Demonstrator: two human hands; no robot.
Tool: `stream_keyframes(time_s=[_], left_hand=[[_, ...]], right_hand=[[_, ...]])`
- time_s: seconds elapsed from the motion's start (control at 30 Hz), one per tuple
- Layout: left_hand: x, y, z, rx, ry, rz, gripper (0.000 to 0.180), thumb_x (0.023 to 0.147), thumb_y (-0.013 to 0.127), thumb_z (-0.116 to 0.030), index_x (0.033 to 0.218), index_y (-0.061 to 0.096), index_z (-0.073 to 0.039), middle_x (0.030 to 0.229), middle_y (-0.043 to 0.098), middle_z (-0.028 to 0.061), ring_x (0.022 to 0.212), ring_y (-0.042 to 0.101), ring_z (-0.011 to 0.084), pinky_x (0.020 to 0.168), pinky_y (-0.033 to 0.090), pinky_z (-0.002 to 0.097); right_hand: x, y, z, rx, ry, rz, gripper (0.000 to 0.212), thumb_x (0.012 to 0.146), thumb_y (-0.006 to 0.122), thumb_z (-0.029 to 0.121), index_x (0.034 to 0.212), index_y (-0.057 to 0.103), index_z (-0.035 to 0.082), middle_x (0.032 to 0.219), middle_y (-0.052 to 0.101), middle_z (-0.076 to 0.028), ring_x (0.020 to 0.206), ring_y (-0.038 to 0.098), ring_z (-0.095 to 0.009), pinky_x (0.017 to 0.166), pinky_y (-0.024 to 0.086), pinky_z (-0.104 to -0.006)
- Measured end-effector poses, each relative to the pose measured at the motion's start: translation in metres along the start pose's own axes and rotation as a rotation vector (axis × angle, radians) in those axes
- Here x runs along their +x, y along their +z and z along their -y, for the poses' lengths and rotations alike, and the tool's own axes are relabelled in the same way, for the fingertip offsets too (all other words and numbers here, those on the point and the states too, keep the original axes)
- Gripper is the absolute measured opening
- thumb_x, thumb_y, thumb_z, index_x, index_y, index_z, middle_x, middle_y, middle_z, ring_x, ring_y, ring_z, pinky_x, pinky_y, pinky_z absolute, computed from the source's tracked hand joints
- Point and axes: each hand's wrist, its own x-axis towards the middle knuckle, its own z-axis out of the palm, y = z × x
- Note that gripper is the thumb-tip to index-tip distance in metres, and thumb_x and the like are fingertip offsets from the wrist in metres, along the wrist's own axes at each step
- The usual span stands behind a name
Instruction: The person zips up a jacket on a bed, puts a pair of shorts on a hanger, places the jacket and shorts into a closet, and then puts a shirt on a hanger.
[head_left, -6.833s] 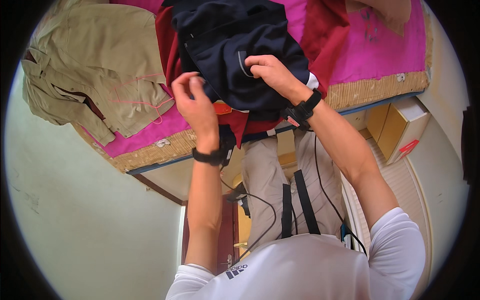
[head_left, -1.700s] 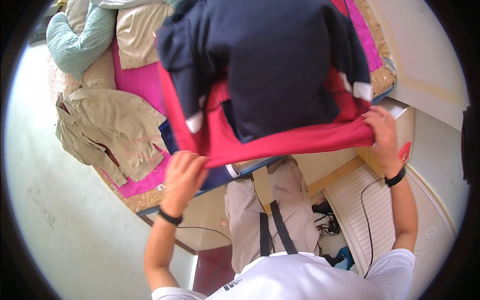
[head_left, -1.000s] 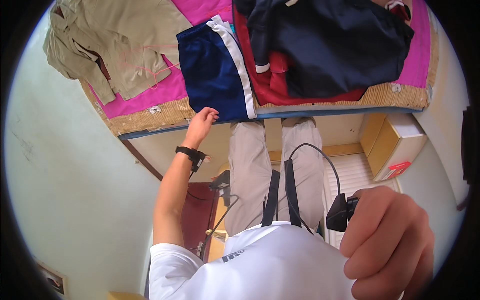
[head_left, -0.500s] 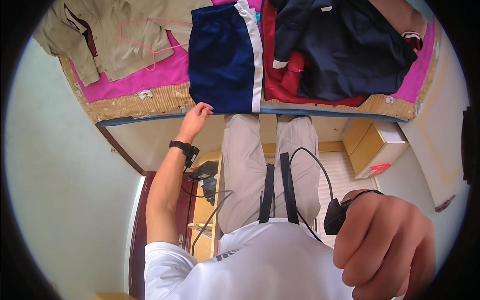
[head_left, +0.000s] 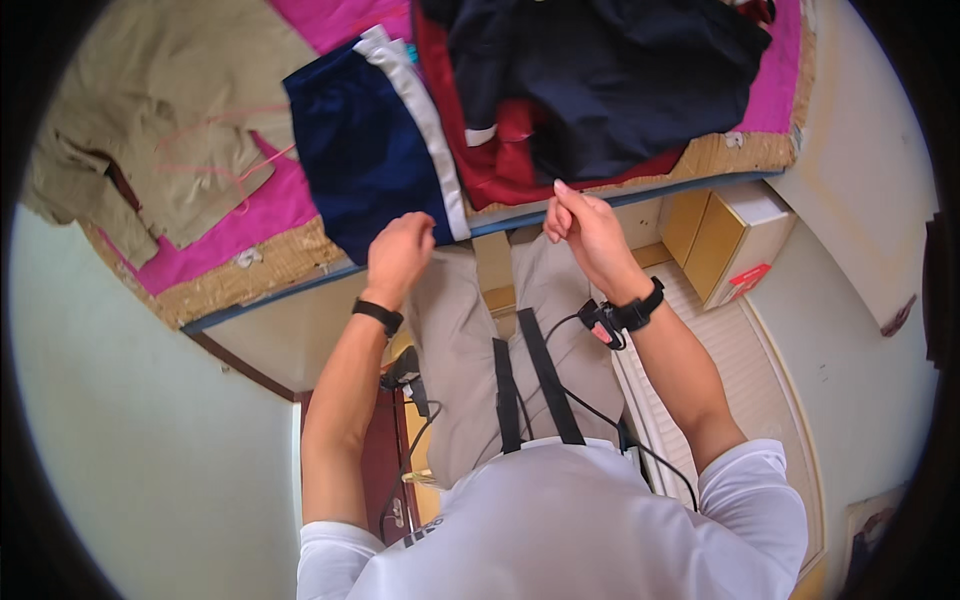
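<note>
Navy shorts (head_left: 365, 140) with a white side stripe lie flat near the bed's front edge, apparently folded. At their lower hem is my left hand (head_left: 400, 255), its fingers curled in over the cloth. Whether they pinch the hem cannot be made out. My right hand (head_left: 590, 235) is raised just in front of the edge, right of the shorts, with thumb and fingers drawn together and nothing seen between them. It is nearest a dark navy jacket (head_left: 620, 85) with red cloth (head_left: 470, 150) showing under it.
A beige jacket (head_left: 190, 90) and a pink wire hanger (head_left: 240, 172) lie at the left on a magenta sheet (head_left: 285, 205). The worn bed edge (head_left: 215, 280) crosses in front of me. A small cabinet (head_left: 725, 235) stands at the right, and a black cable (head_left: 640, 445) hangs by my body.
My right hand has moved from close to the camera at lower right up to the bed edge. The view has turned, so the clothes sit further left and tilted. My left hand stays by the hem.
</note>
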Motion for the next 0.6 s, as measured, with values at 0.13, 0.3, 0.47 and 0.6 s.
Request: stream_keyframes(time_s=[0.13,0.3,0.47,0.6], left_hand=[[0.049,0.044,-0.059,0.220,0.402,0.001,0.020,0.082,0.064,-0.014,0.102,0.062,-0.009,0.101,0.063,0.0067,0.100,0.060,0.0265,0.083,0.049,0.0392],[0.096,0.088,-0.097,0.486,0.592,0.021,0.031,0.083,0.060,-0.013,0.114,0.063,-0.008,0.115,0.058,0.0054,0.112,0.054,0.0225,0.090,0.044,0.0350],[0.116,0.124,-0.114,0.677,0.524,0.124,0.026,0.085,0.059,-0.015,0.110,0.065,-0.011,0.115,0.058,0.0052,0.109,0.053,0.0233,0.092,0.043,0.0345],[0.113,0.141,-0.116,0.716,0.386,0.152,0.024,0.080,0.069,-0.024,0.098,0.068,-0.009,0.104,0.063,0.0056,0.109,0.055,0.0243,0.091,0.044,0.0363]], right_hand=[[0.019,-0.179,-0.062,0.008,-0.040,-0.439,0.021,0.102,0.058,0.022,0.088,0.064,0.008,0.073,0.061,-0.001,0.066,0.059,-0.011,0.061,0.048,-0.0252],[0.069,-0.298,-0.039,0.129,-0.163,-0.761,0.025,0.096,0.071,0.034,0.095,0.062,0.011,0.086,0.061,-0.002,0.073,0.062,-0.015,0.062,0.050,-0.0232],[0.128,-0.333,0.007,0.221,-0.303,-0.621,0.042,0.092,0.075,0.017,0.128,0.062,-0.002,0.119,0.069,-0.008,0.107,0.065,-0.018,0.092,0.050,-0.0310],[0.132,-0.292,0.037,0.279,-0.256,-0.547,0.043,0.090,0.076,0.012,0.126,0.059,-0.004,0.121,0.068,-0.012,0.110,0.065,-0.022,0.096,0.050,-0.0321]])
